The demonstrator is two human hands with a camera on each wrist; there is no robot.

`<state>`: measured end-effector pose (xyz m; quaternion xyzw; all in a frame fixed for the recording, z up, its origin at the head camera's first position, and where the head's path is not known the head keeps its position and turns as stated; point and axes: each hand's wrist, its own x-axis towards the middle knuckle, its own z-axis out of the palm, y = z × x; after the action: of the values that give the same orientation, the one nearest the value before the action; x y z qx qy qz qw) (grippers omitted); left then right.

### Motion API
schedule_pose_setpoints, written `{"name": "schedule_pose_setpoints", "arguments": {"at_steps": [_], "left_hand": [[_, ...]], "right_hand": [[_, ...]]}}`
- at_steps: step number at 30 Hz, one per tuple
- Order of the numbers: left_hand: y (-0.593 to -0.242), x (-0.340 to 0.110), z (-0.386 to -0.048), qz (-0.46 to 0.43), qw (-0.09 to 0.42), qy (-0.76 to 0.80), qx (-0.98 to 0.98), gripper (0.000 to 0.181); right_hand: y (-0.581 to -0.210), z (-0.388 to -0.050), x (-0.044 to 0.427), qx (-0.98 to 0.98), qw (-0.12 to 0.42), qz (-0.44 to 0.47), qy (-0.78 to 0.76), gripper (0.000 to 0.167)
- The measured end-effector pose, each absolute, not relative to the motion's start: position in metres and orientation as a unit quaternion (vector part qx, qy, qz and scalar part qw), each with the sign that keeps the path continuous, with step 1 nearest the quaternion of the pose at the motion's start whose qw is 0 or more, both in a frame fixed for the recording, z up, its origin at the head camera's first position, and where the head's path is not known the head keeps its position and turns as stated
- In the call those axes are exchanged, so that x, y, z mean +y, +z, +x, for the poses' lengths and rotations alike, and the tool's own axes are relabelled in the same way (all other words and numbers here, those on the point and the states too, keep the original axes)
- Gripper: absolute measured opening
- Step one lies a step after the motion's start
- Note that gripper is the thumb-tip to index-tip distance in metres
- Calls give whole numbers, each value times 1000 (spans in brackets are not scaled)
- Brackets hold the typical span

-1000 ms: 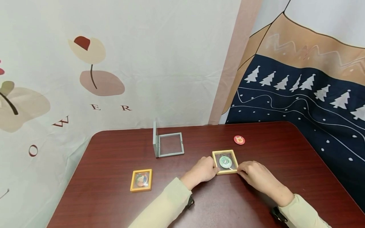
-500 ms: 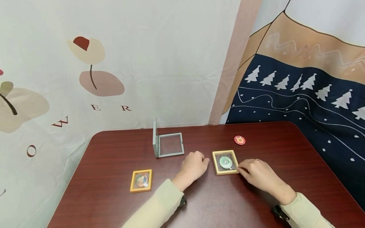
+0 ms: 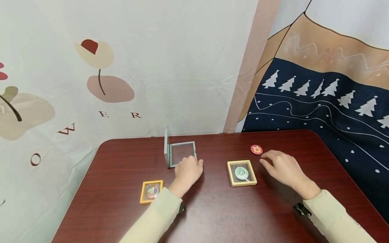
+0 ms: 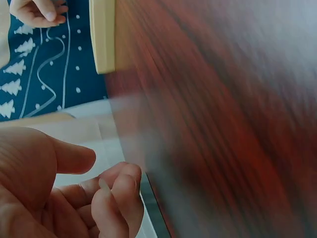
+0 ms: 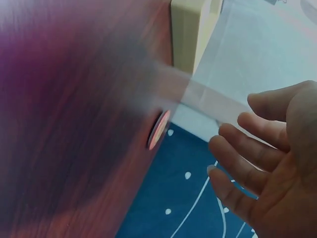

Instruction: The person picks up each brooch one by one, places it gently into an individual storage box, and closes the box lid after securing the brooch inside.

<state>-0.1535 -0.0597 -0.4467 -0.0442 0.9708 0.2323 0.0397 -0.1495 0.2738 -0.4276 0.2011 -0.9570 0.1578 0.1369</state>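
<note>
My left hand (image 3: 187, 173) hovers by the near right corner of a grey hinged display frame (image 3: 166, 150), which lies spread with one half upright. Its fingers are loosely curled and the thumb stands apart, with nothing visible between them; whether it touches the frame I cannot tell. On the right, my right hand (image 3: 284, 170) is just beside a round red badge (image 3: 256, 149), fingers slightly bent and holding nothing. Between the hands lies a closed cream-yellow frame (image 3: 230, 173) with a green round badge (image 3: 241, 173) behind its clear film.
A smaller orange-yellow frame (image 3: 142, 193) with a colourful round piece inside lies at left, partly covered by the left sleeve (image 3: 158, 216). All rest on the dark red wooden table (image 3: 212, 209). Printed curtains (image 3: 188, 67) hang behind its far edge.
My left hand has let go of the cream-yellow frame and moved left to the grey frame. The right hand has left that frame's corner and moved up towards the red badge.
</note>
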Motion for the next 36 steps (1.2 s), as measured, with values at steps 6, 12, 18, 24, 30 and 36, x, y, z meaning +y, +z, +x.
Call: {"name": "schedule_pose_setpoints", "arguments": {"at_steps": [6, 12, 18, 24, 30, 36], "left_hand": [[-448, -70, -162, -64, 36, 206, 976, 44], [-452, -76, -168, -85, 55, 194, 976, 40], [-455, -80, -170, -81, 62, 186, 977, 41], [-453, -82, -171, -88, 69, 200, 973, 40], [-453, -82, -172, -93, 71, 206, 972, 39], [-451, -83, -172, -90, 77, 205, 972, 40]], "right_hand": [[-428, -167, 277, -959, 134, 192, 159, 18], [-427, -181, 272, -963, 122, 183, 158, 23], [-428, -195, 269, -967, 104, 178, 151, 34], [-433, -212, 271, -973, 60, 167, 148, 42], [-442, -225, 273, -977, 18, 159, 142, 49], [-448, -230, 273, -978, -13, 158, 135, 58]]}}
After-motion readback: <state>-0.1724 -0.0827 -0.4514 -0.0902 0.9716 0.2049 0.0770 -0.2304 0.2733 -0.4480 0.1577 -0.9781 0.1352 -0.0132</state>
